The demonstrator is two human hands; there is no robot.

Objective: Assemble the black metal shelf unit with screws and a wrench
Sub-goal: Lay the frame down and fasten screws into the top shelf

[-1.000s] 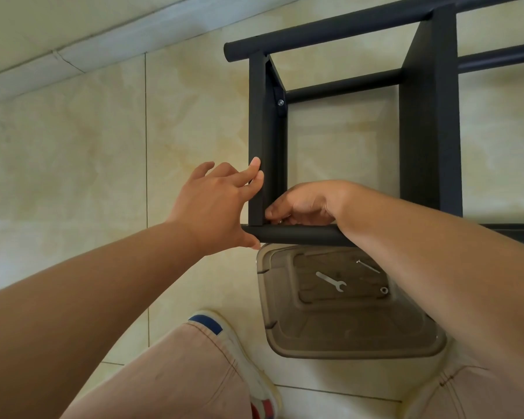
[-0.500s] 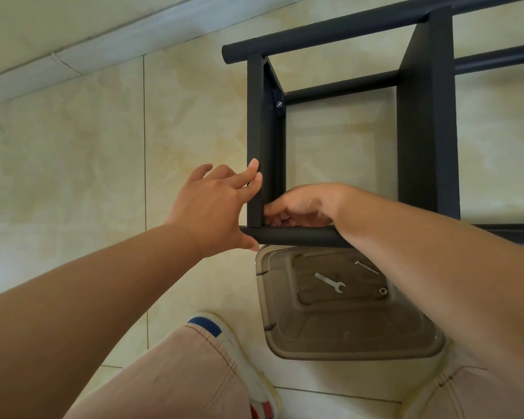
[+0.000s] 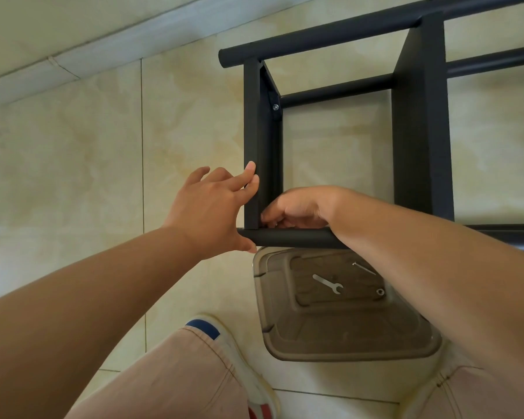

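The black metal shelf frame (image 3: 421, 146) lies on the tiled floor in front of me. My left hand (image 3: 212, 207) braces its near-left corner: straight fingers rest on the outer face of the left upright (image 3: 262, 131), and the thumb sits under the near round tube (image 3: 294, 237). My right hand (image 3: 297, 207) reaches over that tube, its fingertips bunched against the inside of the same corner. Whatever they pinch is hidden. A silver screw (image 3: 275, 107) sits in the bracket at the far corner. A small silver wrench (image 3: 328, 284) lies in a container below the tube.
The clear brown plastic container (image 3: 345, 343) sits on the floor between my legs. It also holds a long screw (image 3: 364, 268) and a small ring-shaped part (image 3: 380, 292). My left shoe (image 3: 242, 358) is beside it. A wall skirting (image 3: 103, 40) runs along the top left.
Both hands stay at the near-left corner. The fingertips of my right hand shift slightly against the joint. The frame has not moved.
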